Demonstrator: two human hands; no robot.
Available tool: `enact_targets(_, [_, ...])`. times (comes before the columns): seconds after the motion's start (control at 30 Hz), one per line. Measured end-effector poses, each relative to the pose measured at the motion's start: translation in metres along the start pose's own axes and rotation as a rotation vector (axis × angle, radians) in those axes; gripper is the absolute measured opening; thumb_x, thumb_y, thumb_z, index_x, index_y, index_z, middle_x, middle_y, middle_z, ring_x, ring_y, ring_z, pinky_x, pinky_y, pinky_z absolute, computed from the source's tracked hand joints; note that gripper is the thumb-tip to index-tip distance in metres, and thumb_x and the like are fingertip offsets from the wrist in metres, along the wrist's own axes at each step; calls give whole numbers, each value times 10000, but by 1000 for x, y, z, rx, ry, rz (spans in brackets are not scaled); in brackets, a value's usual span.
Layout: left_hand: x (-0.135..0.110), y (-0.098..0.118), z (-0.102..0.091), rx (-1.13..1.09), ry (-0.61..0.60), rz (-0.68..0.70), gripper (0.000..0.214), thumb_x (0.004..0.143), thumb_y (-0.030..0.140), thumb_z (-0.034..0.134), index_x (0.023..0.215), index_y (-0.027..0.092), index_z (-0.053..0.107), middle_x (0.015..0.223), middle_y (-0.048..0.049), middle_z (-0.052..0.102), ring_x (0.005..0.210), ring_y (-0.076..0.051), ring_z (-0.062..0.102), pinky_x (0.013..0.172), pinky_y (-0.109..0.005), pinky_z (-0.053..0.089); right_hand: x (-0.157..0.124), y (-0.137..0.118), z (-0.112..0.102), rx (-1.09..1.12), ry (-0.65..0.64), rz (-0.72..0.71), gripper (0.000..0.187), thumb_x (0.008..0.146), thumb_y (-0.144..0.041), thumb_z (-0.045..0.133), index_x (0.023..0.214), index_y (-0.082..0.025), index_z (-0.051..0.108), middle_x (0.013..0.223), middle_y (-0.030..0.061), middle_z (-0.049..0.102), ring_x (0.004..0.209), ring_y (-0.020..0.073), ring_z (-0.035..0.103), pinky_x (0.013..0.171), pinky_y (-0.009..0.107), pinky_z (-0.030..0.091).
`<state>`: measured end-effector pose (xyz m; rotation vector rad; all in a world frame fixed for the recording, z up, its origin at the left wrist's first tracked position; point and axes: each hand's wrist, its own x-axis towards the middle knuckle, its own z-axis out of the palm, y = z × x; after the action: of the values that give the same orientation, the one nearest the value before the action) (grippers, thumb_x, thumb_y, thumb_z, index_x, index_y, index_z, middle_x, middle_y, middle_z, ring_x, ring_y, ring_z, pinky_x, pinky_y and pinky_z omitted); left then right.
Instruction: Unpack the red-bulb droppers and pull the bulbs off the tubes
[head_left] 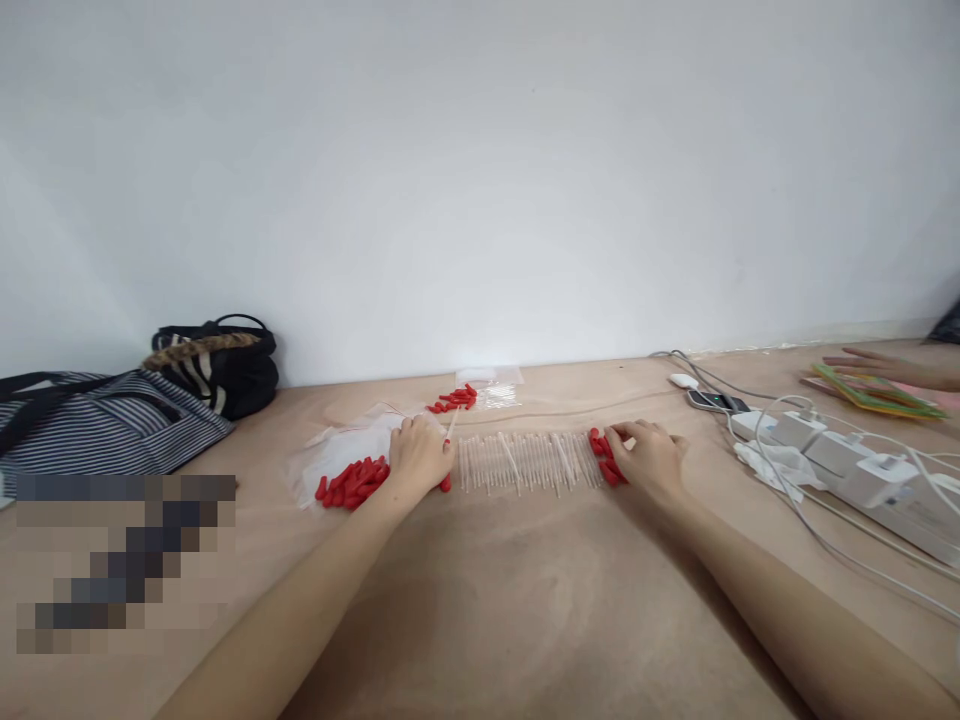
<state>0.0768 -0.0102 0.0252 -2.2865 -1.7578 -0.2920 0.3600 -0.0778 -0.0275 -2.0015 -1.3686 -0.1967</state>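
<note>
My left hand [421, 455] is closed on a thin white stick [454, 424] that points up, with a bit of red at its lower end. Beside it, a heap of small red pieces [352, 484] lies on a clear plastic bag [319, 462]. Many thin, clear-white sticks [525, 463] lie side by side in a row between my hands. At the row's right end, my right hand [646, 455] has its fingers bent together against a few red pieces [606, 470]. Whether one is between the fingertips is hidden.
More red pieces [454, 398] and a clear bag of sticks [491, 385] lie near the wall. Right are a power strip with chargers [874, 478], cables, a black device [716, 401] and another person's hand [892, 368] on colourful booklets [877, 393]. Left are bags [124, 425].
</note>
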Motion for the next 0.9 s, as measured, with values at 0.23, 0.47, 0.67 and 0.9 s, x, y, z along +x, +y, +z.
enact_targets(0.23, [-75, -19, 14, -370, 240, 728, 164, 824, 150, 422, 757, 154, 572, 813, -62, 593, 753, -162, 562, 692, -271, 472, -58, -64, 14, 165, 159, -814, 243, 819, -341, 499, 1007, -227, 603, 950, 43, 633, 870, 164, 510, 844, 371, 188])
enact_targets(0.47, [-91, -19, 33, -586, 253, 701, 135, 834, 158, 435, 825, 166, 569, 839, -54, 610, 729, -136, 594, 672, -236, 491, -76, -85, 27, 171, 76, -1058, 122, 829, -200, 484, 844, -211, 605, 644, -24, 598, 741, 122, 473, 856, 383, 155])
enact_targets(0.67, [-89, -14, 33, -685, 146, 625, 133, 843, 205, 470, 822, 179, 599, 783, -28, 603, 686, -126, 573, 635, -233, 476, -76, -82, 26, 151, 88, -1079, 183, 821, -129, 438, 708, -179, 573, 591, -25, 539, 681, 108, 416, 823, 356, 176])
enact_targets(0.9, [-89, -14, 28, -748, 93, 577, 183, 822, 162, 456, 657, 167, 537, 657, -8, 551, 602, -119, 526, 562, -223, 431, -77, -84, 23, 147, 118, -1110, 213, 826, -187, 451, 627, -173, 526, 540, -35, 487, 661, 110, 395, 842, 377, 172])
